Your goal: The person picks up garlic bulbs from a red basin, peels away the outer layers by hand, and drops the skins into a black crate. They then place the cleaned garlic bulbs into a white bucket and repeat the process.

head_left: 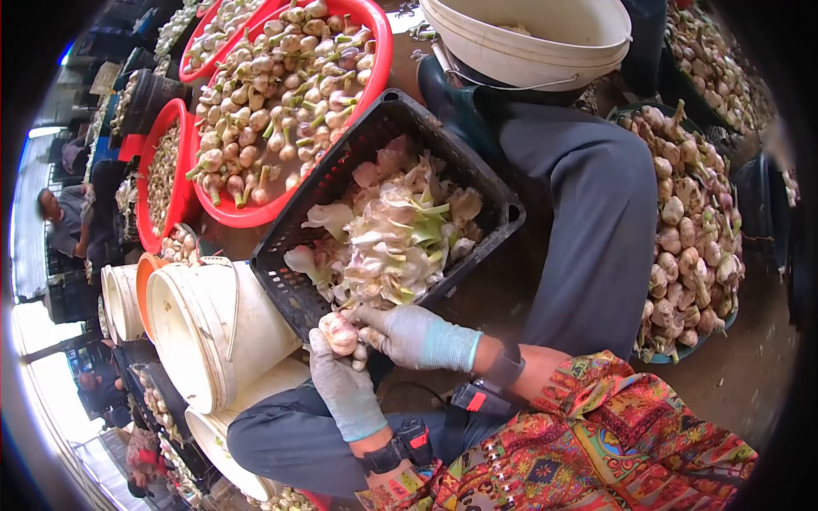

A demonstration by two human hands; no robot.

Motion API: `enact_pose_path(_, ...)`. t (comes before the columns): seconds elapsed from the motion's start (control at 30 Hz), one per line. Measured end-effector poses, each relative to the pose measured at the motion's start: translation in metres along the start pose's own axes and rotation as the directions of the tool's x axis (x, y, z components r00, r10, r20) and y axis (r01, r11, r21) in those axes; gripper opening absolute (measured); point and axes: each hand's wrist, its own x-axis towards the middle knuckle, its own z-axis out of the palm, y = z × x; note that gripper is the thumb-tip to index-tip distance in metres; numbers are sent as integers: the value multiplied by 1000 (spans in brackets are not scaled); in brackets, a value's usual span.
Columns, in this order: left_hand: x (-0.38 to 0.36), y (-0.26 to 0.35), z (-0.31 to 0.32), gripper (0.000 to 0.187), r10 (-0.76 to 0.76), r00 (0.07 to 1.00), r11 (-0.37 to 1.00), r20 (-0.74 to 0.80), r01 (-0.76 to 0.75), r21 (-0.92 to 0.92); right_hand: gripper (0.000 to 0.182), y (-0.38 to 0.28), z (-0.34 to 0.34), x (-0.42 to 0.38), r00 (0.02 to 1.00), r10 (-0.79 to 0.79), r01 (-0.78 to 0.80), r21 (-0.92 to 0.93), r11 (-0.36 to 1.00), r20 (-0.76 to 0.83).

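A person sits low with legs stretched forward, seen from their own head looking down. Nearest the viewer, a bright patterned sleeve (588,443) covers the right arm, and both wrists wear dark bands.

Both hands wear grey gloves. The left hand (342,387) is curled around the underside of a garlic bulb (339,332), gripping it from below. The right hand (409,335) closes on the same bulb from the side, fingertips pinching at its outer skin. The bulb sits between the two hands, at the near edge of a black plastic crate (486,183).

Just beyond the hands, the crate is heaped with pale papery skins and green stalk pieces (392,234), which suggests many bulbs have been stripped here already.

To the left of the hands lie stacked white buckets (209,328) on their sides. To the right, past the grey trouser leg (596,221), a basin holds a large mound of garlic with stalks and purple-tinged skin (690,230), likely bulbs not yet handled.

Farther off, beyond the crate, a red basin (379,64) is filled with cleaner-looking bulbs (281,94), with more red basins behind it. Another white bucket (545,38) stands at the far end. Other people sit at the far left edge.
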Motion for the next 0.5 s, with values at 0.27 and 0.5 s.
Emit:
enact_pose_path(0.27,3,-7,-18,33,-120,987,990,109,126,-55,31,1,-40,-8,989,95,-121,260,958,109)
enact_pose_path(0.5,16,-20,-27,29,-266,961,948,80,276,-161,26,-4,-25,2,993,-105,85,-294,952,-53)
